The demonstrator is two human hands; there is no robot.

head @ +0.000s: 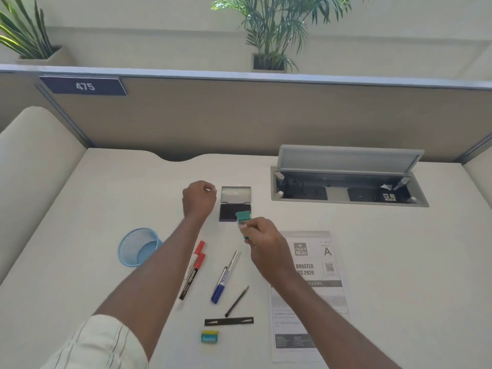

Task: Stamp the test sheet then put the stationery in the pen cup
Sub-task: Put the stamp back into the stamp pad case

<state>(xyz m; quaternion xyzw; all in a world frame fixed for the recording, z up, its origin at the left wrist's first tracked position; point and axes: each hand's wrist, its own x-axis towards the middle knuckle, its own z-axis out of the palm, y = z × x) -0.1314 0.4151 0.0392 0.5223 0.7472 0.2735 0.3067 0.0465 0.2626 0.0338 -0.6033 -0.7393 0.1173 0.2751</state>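
My right hand point(262, 242) grips a teal stamp point(243, 218), holding it over the near right corner of the open ink pad point(229, 211). To the left of the pad's raised lid point(236, 194), my left hand point(199, 198) is curled shut with nothing in it. The printed test sheet point(322, 265) lies on the desk to the right, partly under my right forearm. A blue mesh pen cup point(138, 246) lies tilted at the left. Between them lie two red markers point(195, 265), a blue marker point(223, 278), a black pen point(237, 300), a black ruler point(229, 321) and a teal eraser point(209, 336).
An open cable hatch point(346, 182) with sockets is set into the desk at the back right. A beige partition point(239, 115) with a "475" label closes the far edge. Potted plants point(274, 30) stand behind it.
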